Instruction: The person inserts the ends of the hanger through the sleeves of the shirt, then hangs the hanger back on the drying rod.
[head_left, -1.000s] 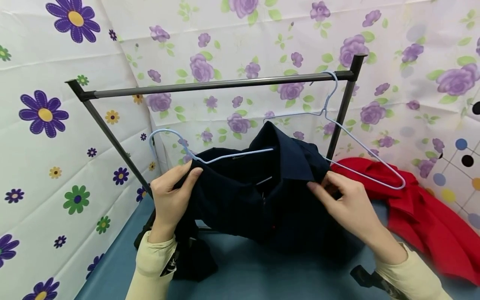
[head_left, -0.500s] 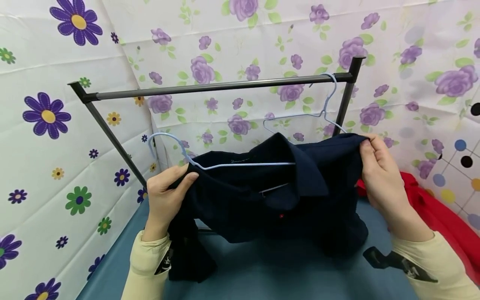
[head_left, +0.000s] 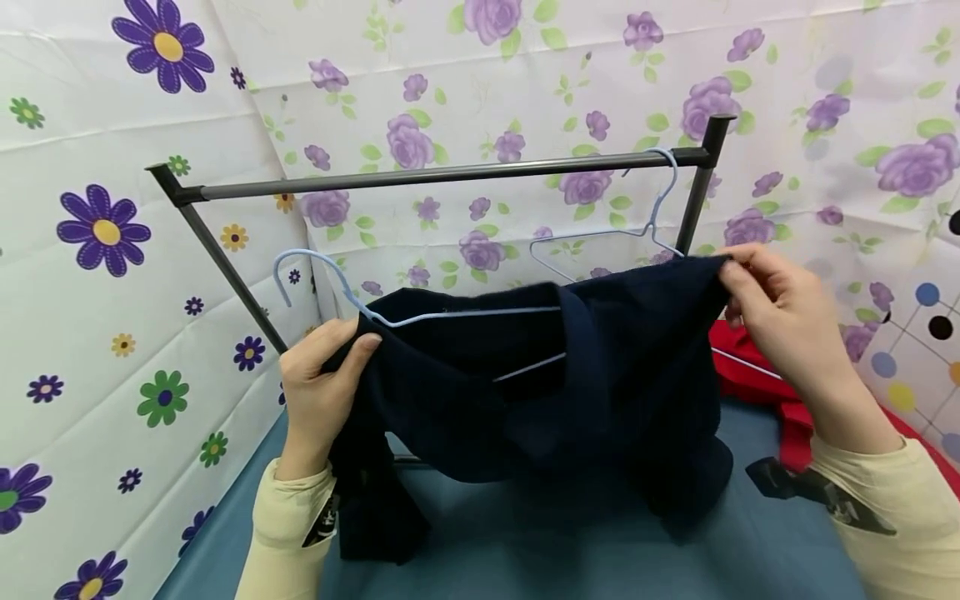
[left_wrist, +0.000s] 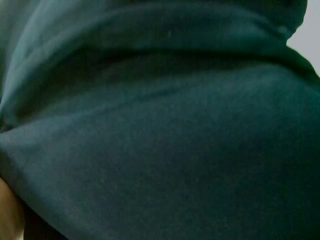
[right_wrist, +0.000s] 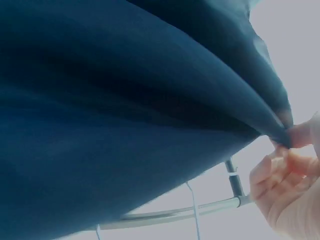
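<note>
A navy collared shirt point(head_left: 480, 417) is stretched between both hands in the head view. My left hand point(head_left: 318, 383) pinches its left shoulder by the neckline, close to the neck of a light blue hanger point(head_left: 427, 317). That hanger's hook rises free at the left, and its arm runs inside the shirt's opening. My right hand point(head_left: 787, 308) pinches the far right shoulder and pulls the cloth taut. Navy cloth point(left_wrist: 165, 140) fills most of the left wrist view. In the right wrist view, thumb and fingers point(right_wrist: 295, 170) pinch a corner of the shirt.
Behind the shirt stands a dark metal rack point(head_left: 450, 174). A second light blue hanger point(head_left: 660, 200) hangs near its right end, partly hidden by the shirt. Red cloth point(head_left: 750, 358) lies at the right on the blue surface point(head_left: 570, 542). Flowered sheeting covers the walls.
My right hand let go near the collar, took the right shoulder farther out and drew it rightward, spreading the shirt. My left hand shifted slightly left with the hanger hook.
</note>
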